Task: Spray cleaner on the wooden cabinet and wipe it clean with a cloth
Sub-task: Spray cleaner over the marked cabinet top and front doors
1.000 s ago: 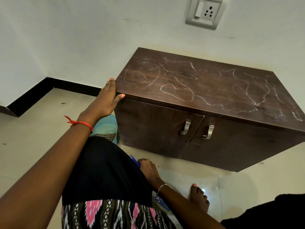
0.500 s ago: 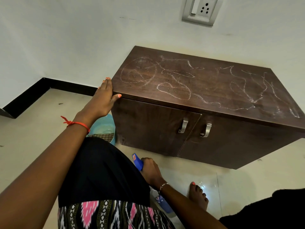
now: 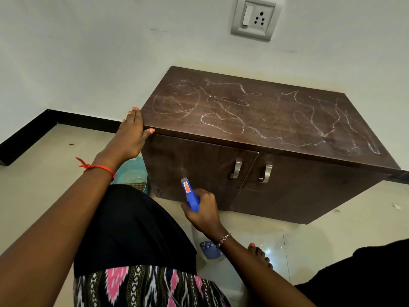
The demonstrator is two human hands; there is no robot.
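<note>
Right hand [image 3: 202,212] has lifted blue plastic sprayer [image 3: 190,194]; cabinet [image 3: 265,120] chalk-scribbled.

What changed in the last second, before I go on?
The right hand, already gripping the sprayer, rose from near the floor and now aims the nozzle at the cabinet's left door. The left hand stayed resting on the cabinet's left corner. The chalk marks on top are unchanged, and both doors remain closed.

One cabinet [image 3: 276,116], one sprayer [image 3: 190,194], two handles [image 3: 236,168]
</note>
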